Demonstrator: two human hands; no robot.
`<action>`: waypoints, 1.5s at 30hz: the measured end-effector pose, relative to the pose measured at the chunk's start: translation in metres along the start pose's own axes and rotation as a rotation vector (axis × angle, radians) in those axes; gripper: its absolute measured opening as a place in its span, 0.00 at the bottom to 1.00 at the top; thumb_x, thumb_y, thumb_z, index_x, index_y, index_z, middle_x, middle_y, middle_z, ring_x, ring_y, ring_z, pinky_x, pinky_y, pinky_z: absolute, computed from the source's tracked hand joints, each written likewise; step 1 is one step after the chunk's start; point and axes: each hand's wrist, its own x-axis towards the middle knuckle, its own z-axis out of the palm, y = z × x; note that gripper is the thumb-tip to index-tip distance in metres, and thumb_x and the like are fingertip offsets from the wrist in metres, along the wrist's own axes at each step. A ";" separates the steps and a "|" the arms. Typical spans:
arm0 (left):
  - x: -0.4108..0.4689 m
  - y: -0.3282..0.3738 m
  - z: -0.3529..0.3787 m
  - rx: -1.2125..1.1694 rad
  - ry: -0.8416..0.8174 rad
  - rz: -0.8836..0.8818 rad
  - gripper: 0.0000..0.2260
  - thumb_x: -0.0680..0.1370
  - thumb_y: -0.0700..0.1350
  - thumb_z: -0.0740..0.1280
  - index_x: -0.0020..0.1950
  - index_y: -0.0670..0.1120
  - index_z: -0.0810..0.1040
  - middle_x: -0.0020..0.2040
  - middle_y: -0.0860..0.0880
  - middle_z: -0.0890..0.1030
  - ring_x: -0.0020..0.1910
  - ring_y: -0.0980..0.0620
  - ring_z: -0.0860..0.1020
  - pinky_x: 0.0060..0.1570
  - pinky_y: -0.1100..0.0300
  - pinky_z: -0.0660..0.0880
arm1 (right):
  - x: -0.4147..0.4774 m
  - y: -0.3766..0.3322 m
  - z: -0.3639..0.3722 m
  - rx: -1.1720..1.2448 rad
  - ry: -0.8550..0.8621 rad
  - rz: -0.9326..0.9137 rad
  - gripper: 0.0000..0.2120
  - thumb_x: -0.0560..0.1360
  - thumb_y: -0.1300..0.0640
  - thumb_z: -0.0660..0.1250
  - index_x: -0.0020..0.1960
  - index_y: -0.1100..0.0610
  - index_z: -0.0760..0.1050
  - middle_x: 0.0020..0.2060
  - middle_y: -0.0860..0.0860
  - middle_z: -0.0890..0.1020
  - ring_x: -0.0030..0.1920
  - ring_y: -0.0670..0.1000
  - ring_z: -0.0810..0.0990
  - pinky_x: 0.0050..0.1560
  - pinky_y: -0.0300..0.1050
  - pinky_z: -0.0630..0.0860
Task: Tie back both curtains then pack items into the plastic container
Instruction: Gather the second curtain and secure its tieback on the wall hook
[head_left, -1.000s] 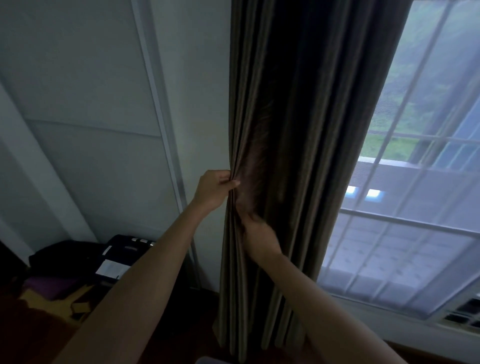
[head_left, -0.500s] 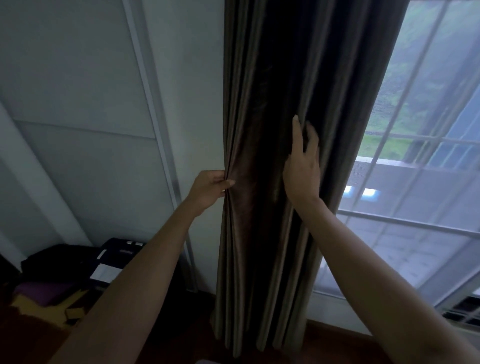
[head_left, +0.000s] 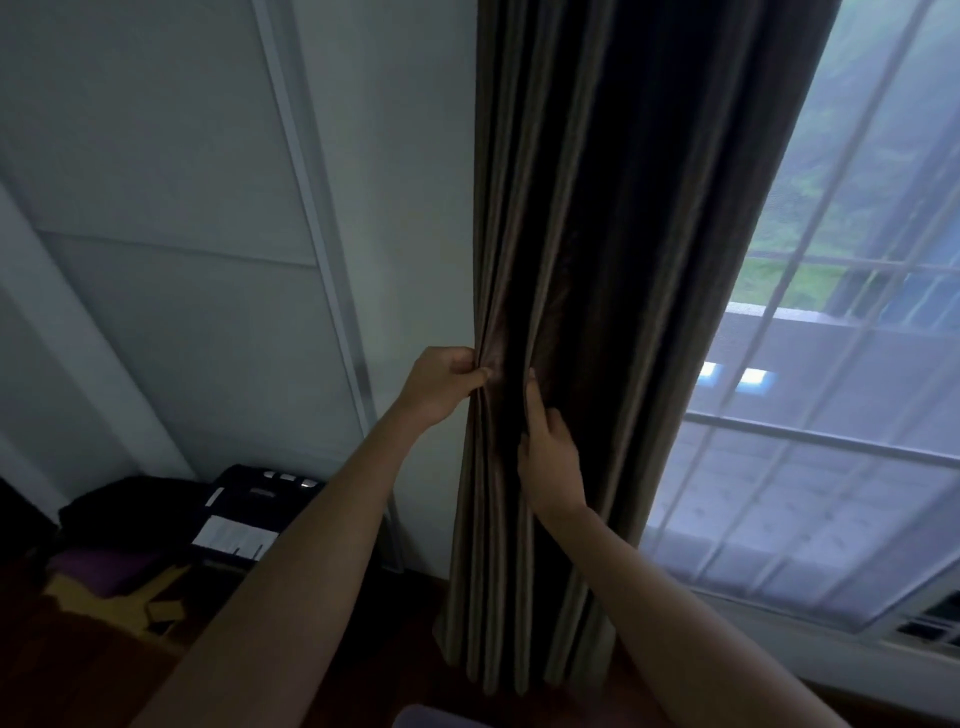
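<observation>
Curtain (head_left: 597, 208) is being pinched by left hand (head_left: 441, 384), gripped by right hand (head_left: 550, 462), between white wall (head_left: 405, 156) and window (head_left: 831, 467); bags (head_left: 130, 504) on floor (head_left: 104, 675).

Dark wooden floor (head_left: 78, 680), left of the window wall.
On it lie a black bag (head_left: 130, 501), a purple cloth (head_left: 101, 566) and a black case (head_left: 249, 496) bearing a white label.

Both bare forearms are stretched forward and upward from the lower edge of the view. The left grip (head_left: 444, 387) is closed in a pinch, thumb against curled fingers, on the edge of the curtain (head_left: 597, 208). The right grip (head_left: 553, 465) is held just beside it and lower, thumb laid upward, fingers curled into a fold and partly hidden.
</observation>
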 end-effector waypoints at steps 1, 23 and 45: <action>0.000 0.001 0.002 -0.019 -0.006 -0.008 0.10 0.76 0.41 0.70 0.52 0.36 0.82 0.50 0.36 0.83 0.45 0.51 0.80 0.54 0.52 0.78 | -0.002 -0.002 0.002 0.010 -0.005 -0.013 0.48 0.77 0.66 0.60 0.74 0.36 0.29 0.56 0.58 0.74 0.48 0.56 0.77 0.51 0.54 0.79; -0.011 -0.002 0.005 -0.222 -0.128 -0.102 0.08 0.76 0.35 0.67 0.54 0.37 0.81 0.47 0.46 0.83 0.47 0.53 0.81 0.48 0.66 0.78 | -0.019 -0.022 0.033 -0.111 0.102 -0.100 0.44 0.69 0.73 0.67 0.78 0.53 0.51 0.46 0.60 0.77 0.39 0.58 0.78 0.37 0.47 0.79; 0.000 -0.017 0.018 0.023 0.056 0.076 0.08 0.78 0.37 0.66 0.54 0.46 0.82 0.50 0.50 0.84 0.50 0.52 0.82 0.53 0.60 0.76 | 0.057 0.004 -0.104 -0.362 0.586 -0.116 0.15 0.79 0.57 0.63 0.65 0.53 0.76 0.70 0.58 0.69 0.74 0.55 0.61 0.72 0.62 0.60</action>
